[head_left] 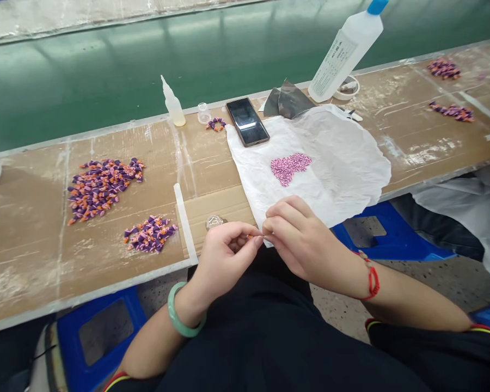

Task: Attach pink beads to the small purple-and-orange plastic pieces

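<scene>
Left hand (224, 256), seen from the head camera, is curled almost closed at the near edge of the workbench (24, 245), its fingertips pinching a tiny orange piece (249, 237). The right hand (298, 239) meets it fingertip to fingertip, fingers bent and pinched on the same piece from the right. What else the piece carries is too small to tell.

Just beyond the hands lies a crumpled white sheet (343, 163) with a little heap of pink beads (289, 166) on it and a phone (247, 121) at its far left corner. To the left sit a small heap (149, 233) and, farther off, a large heap (102, 185) of purple-and-orange pieces. A small glue bottle (172, 103) stands at the far edge, left of the phone, and a big white bottle (347, 49) stands far right.
</scene>
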`<state>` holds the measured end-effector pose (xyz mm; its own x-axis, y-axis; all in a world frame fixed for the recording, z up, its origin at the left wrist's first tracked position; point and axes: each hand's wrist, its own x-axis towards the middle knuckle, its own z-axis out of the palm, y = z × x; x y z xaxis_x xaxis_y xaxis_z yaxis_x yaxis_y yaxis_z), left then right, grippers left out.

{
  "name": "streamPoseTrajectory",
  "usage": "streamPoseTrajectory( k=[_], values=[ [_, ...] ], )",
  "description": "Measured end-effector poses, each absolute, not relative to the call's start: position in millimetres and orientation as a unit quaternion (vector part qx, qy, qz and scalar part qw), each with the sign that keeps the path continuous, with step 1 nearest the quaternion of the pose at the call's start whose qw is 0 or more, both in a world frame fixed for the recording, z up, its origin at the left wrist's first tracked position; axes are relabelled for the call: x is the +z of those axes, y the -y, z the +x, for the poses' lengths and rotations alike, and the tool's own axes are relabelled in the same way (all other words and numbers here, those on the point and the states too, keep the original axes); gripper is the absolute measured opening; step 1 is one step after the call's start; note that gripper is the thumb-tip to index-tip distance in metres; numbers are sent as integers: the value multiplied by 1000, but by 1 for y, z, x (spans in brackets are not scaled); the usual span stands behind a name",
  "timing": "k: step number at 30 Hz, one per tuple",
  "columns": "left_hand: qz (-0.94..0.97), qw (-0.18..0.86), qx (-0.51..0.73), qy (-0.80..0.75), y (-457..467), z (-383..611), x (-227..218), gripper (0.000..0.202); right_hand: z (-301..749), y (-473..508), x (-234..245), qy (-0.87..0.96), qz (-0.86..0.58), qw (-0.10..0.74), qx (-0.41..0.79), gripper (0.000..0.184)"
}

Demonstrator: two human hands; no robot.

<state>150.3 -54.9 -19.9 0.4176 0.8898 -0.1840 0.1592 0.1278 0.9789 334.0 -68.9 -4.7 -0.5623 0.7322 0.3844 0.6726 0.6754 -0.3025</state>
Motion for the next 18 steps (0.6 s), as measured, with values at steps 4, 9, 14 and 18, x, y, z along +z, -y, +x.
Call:
streamPoseTrajectory(
  k=[4, 9, 14, 18],
  values=[
    [601, 595, 300, -441, 54, 150, -18, 16, 333, 71, -3, 885, -396, 236, 60, 22],
    [593, 592, 309, -450, 54, 150, -20, 13, 327, 70, -3, 881, -396, 253, 59, 22],
    [537, 640, 323, -444, 54, 147, -18, 17, 325, 69, 0, 834, -417, 333, 142, 14],
    [529, 661, 312, -431, 53, 143, -12, 18, 327, 67, 6, 771, -448, 342, 295, 12]
  ],
)
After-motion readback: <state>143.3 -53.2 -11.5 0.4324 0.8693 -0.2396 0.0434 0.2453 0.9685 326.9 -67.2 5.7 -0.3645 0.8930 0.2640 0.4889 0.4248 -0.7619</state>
